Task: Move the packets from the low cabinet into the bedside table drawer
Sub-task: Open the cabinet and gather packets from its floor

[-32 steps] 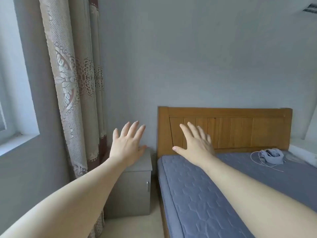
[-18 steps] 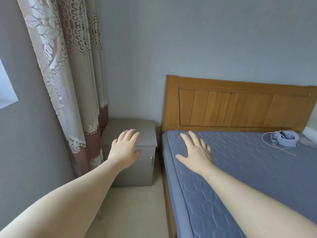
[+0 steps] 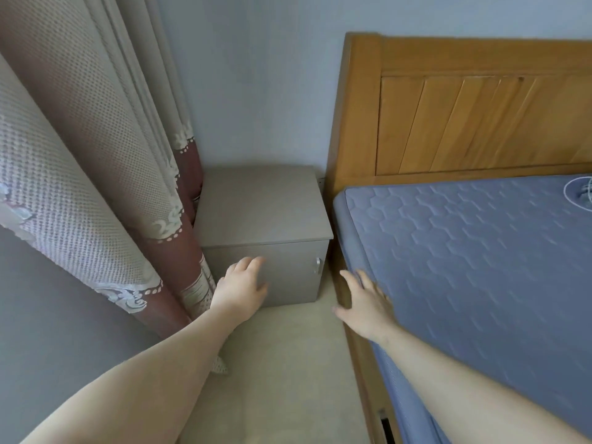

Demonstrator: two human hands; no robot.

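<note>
**A:** Where's the cabinet (image 3: 262, 206)?
**B:** Door (image 3: 288, 274) closed, so the packets can't be seen.
**A:** And the 2 hands?
**B:** Both hold nothing. The left hand (image 3: 242, 285), fingers relaxed, is before the cabinet's door. The right hand (image 3: 365, 302), fingers spread, is right of the cabinet.

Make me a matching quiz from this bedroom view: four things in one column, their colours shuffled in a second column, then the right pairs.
Things:
1. small cabinet
2. mattress
3. headboard
4. curtain

Colours:
A. blue, quilted
B. beige with a maroon band
C. grey
D. orange-brown wood

Pairs: 1-C, 2-A, 3-D, 4-B
</note>
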